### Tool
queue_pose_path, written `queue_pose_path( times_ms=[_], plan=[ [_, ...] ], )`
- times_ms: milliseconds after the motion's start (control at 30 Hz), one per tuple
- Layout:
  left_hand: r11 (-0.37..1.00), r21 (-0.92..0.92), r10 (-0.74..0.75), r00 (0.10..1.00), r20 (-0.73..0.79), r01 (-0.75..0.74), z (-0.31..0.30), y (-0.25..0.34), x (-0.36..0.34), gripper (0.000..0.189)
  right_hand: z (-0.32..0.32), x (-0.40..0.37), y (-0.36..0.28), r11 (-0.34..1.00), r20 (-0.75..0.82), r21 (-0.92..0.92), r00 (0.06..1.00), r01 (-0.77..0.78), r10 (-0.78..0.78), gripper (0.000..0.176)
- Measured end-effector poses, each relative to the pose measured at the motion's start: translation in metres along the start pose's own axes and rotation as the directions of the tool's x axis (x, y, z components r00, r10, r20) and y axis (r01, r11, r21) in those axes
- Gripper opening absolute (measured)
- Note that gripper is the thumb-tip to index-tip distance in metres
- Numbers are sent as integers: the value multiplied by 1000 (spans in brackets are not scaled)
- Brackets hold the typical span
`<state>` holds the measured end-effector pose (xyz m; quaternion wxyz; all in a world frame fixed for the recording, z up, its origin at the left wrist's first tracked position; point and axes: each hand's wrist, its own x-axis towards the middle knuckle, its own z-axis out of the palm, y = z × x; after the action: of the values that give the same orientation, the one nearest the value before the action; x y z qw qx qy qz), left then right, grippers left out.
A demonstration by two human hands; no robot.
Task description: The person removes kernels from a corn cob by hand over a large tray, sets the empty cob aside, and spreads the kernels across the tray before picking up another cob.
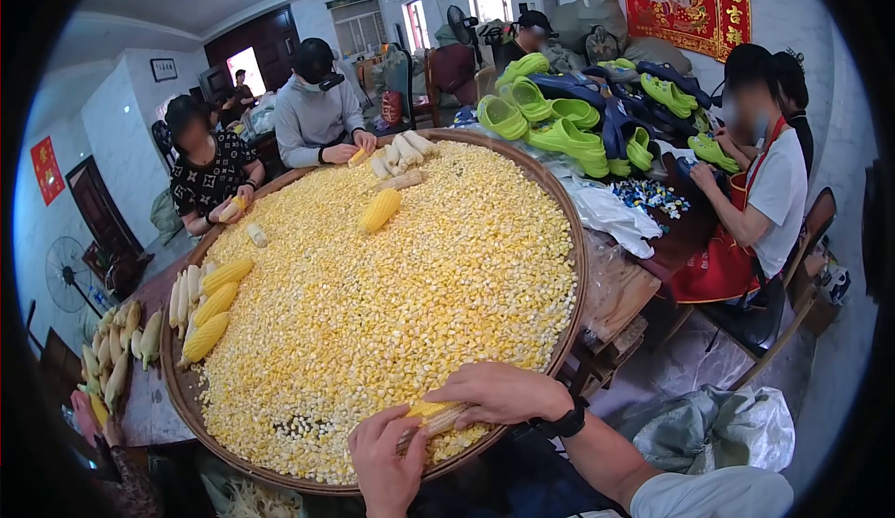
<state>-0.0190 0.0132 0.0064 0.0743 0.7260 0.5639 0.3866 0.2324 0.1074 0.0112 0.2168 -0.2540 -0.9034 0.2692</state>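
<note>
A partly shelled ear of corn [432, 412] is held low over the near edge of a big round tray [576, 238] spread with loose yellow kernels [392, 285]. Around its left end, the fingers of my left hand [390, 457] are closed. My right hand [503, 394], with a dark band on the wrist, grips the other end, its fingers lying over the cob. Yellow kernels remain on the upper side, while the lower right part is bare and pale.
Whole ears [214, 308] and bare cobs [410, 150] lie on the tray. Unhusked corn [117, 341] is piled at left. Two people shell corn across from me. Green clogs [578, 140] heap on a table at right, where others sit. A silvery sack [718, 429] stands lower right.
</note>
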Motion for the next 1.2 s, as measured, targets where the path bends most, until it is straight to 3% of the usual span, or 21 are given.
queue_pose_path(
  times_ms=[600, 967, 1200],
  plan=[
    [999, -50, 12, 998, -58, -15, 4, -6, -4, 19, -1, 1, -3, 1000, 6, -6, 1000, -11, 11, 64],
    [999, 32, 14, 998, -62, -12, 6, -1, -5, 18, 2, 0, 1, 1000, -9, -12, 1000, -1, 1, 63],
    [996, 61, 73, 997, -21, -72, 2, 4, 0, 28, 2, 1, 1, 1000, -14, -18, 1000, 7, -7, 62]
  ],
)
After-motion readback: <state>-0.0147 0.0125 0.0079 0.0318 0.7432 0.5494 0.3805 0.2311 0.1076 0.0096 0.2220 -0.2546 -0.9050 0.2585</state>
